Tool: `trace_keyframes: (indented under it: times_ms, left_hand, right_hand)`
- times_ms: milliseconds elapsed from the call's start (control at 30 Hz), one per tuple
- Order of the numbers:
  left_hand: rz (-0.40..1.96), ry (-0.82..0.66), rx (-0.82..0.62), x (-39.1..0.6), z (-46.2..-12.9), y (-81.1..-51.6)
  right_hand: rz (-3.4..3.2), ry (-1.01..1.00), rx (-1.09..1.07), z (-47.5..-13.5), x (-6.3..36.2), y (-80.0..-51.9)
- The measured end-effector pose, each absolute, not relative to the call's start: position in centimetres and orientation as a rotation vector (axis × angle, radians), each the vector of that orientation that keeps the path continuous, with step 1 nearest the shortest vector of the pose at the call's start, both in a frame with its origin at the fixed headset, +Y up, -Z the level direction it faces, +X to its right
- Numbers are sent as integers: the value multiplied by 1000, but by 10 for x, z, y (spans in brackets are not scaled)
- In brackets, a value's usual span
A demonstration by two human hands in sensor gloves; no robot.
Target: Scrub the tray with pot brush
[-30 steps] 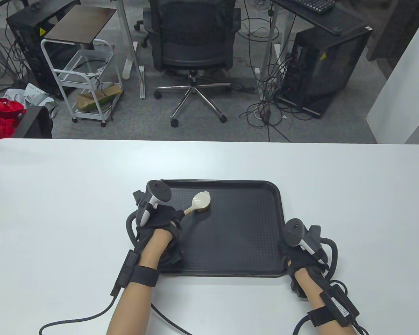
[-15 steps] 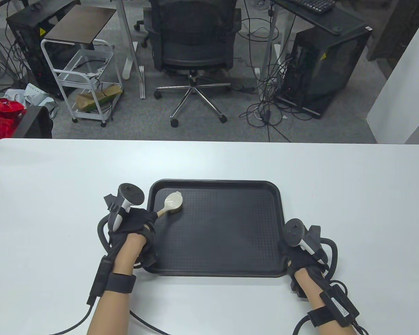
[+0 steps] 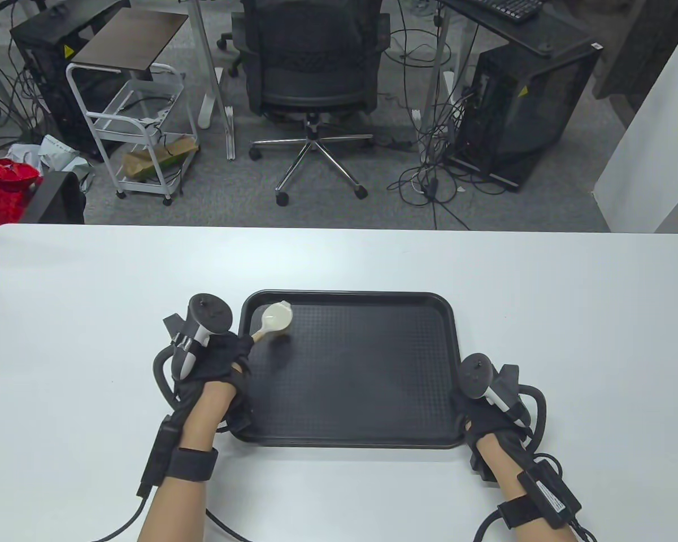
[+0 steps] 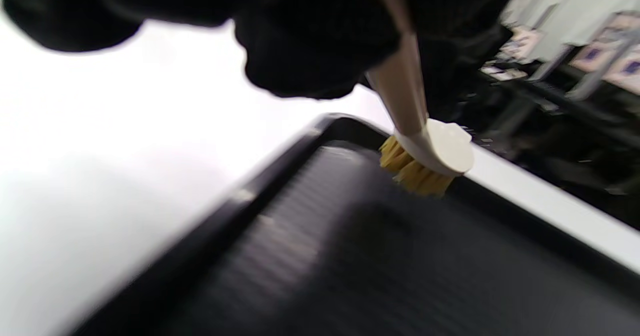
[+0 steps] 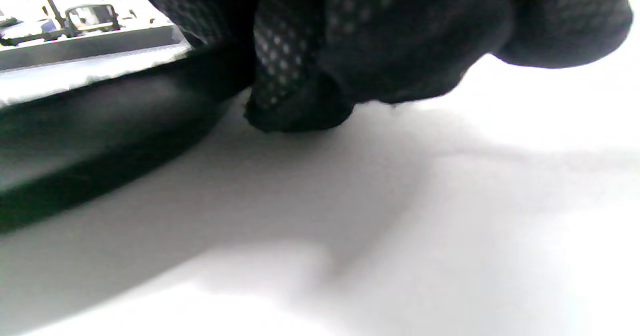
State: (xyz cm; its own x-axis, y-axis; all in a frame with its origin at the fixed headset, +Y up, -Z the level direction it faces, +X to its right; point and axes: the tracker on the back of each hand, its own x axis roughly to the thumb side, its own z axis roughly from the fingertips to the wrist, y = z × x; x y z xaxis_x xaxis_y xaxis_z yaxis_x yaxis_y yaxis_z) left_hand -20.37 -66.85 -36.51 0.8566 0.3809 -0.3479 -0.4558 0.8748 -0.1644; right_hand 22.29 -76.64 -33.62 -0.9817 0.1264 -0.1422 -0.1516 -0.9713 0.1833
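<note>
Just beyond your left hand (image 3: 217, 361), the pot brush (image 3: 276, 320) reaches into the far left corner of the tray (image 3: 373, 440); your fingers (image 4: 310, 51) wrap its handle so the yellow bristles press down on the ribbed floor, probably to work that corner. Your right hand (image 3: 489, 420) sits at the tray's near right corner, fingers (image 5: 300, 101) curled against the rim and touching the table (image 3: 570, 310), apparently to steady the tray against the strokes.

The tray (image 3: 373, 384) is black with a fine grid texture. The pot brush (image 4: 430, 151) has a cream head, yellow bristles and a tan handle. The table (image 3: 90, 310) is white.
</note>
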Motion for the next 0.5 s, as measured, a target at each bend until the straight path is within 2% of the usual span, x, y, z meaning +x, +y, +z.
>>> trace_keyframes:
  times_ms: [200, 367, 500]
  left_hand:
    - [447, 134, -255, -115, -364, -662]
    - [479, 77, -315, -58, -370, -675]
    - [491, 76, -343, -27, -373, -692]
  right_hand:
    - [2984, 289, -196, -336, 223, -766]
    - [2982, 291, -194, -336, 223, -766]
    - [2982, 291, -193, -336, 223, -766]
